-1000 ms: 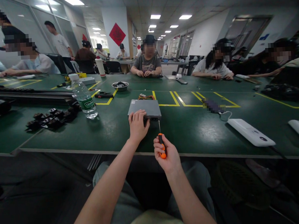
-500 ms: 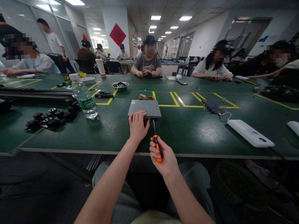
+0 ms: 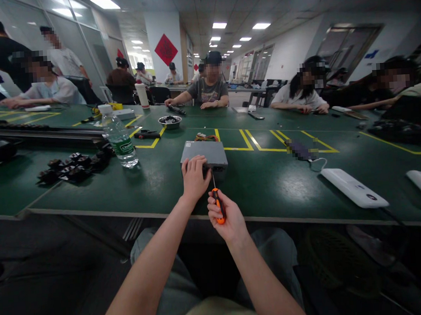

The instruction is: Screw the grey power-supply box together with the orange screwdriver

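A grey metal computer power supply [image 3: 210, 150] sits on the green table in front of me, its bundle of coloured wires [image 3: 206, 137] at the far side. My left hand [image 3: 196, 176] grips its near left edge, fingers over the top face, hiding part of the front. In my right hand [image 3: 226, 212] is an orange and black screwdriver [image 3: 219, 207], fingers wrapped round the handle. Its thin shaft points up at the near face of the power supply; whether the tip touches a screw is too small to tell.
Left of the power supply stand a water bottle [image 3: 122, 139] and a pile of black parts [image 3: 75, 168]. Beyond are a metal bowl [image 3: 170, 122] and a black tool [image 3: 147, 134]. A white device [image 3: 355, 186] lies on the right. Several people sit around the table.
My right hand and the screwdriver have shifted slightly left along the near face. My left hand stays on the power supply. The person opposite has reached an arm out toward a dark object.
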